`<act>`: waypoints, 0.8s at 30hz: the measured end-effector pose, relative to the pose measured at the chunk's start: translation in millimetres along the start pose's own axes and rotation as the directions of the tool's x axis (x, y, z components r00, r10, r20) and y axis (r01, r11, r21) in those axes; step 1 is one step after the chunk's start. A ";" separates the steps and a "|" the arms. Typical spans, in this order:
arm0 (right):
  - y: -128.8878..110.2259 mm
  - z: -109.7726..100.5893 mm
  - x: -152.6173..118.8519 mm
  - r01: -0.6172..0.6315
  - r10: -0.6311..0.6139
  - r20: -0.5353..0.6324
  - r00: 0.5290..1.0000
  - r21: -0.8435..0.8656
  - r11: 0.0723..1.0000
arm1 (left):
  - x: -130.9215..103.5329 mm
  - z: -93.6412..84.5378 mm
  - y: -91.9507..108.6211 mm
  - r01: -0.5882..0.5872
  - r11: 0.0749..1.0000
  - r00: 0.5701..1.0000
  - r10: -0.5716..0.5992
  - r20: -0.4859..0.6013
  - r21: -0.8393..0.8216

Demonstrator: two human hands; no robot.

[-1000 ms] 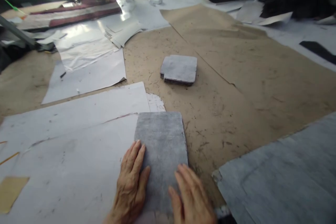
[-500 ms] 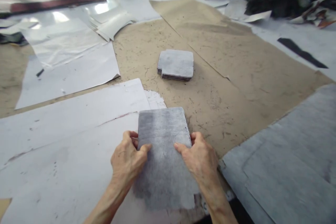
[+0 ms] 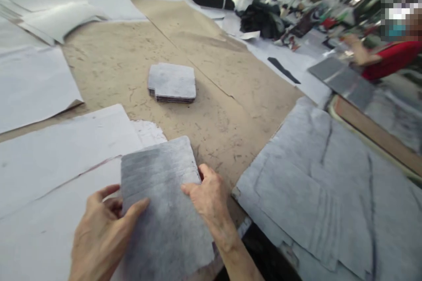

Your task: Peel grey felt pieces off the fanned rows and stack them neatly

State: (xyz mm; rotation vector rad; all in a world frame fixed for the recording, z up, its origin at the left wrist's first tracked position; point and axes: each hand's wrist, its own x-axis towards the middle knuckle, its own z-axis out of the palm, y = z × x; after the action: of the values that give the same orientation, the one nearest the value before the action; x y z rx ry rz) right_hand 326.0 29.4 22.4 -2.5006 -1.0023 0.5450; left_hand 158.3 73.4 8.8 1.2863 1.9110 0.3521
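A stack of grey cut sheets (image 3: pixel 161 202), rectangular with a rounded far corner, lies before me at the table's near edge. Along its left edge is my left hand (image 3: pixel 102 224), thumb on the top sheet and fingers curled at the side. My right hand (image 3: pixel 211 195) grips the opposite edge, its thumb also on top. How far the fingers reach under the stack is hidden. Beyond it, on brown paper (image 3: pixel 224 127), sits a smaller stack of grey notched pieces (image 3: pixel 173 81), which neither hand touches.
White paper sheets (image 3: pixel 59 149) spread to the left. Large grey sheets (image 3: pixel 306 193) cover the right side. A black strip (image 3: pixel 283 70) and dark fabric heaps (image 3: pixel 262 17) lie farther back. A person in a red sleeve (image 3: pixel 392 59) is at the far right.
My view has swung right, bringing the person and more of the grey sheets into sight. Both hands remain at the stack; the left fingers look slightly more spread.
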 end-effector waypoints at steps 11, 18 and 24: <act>7.4 -14.5 -13.5 0.088 -0.123 0.058 0.991 0.415 0.905 | -14.1 3.9 -10.6 -0.026 0.768 0.963 0.191 0.189 -0.640; 7.9 -7.2 -15.3 0.042 -0.261 0.237 0.936 0.661 0.750 | -12.1 -12.3 -27.0 -0.532 0.707 0.838 0.519 -0.168 -0.465; 15.2 13.4 -19.7 0.788 -0.716 -0.350 0.604 0.398 0.470 | 5.2 -14.3 -23.4 0.103 0.665 0.925 0.210 0.318 -0.739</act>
State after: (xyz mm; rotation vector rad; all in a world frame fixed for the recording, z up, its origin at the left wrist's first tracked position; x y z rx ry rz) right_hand 314.9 8.0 7.7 -1.3602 -1.5218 0.2787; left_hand 131.5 70.2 1.4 0.7589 1.1690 0.7704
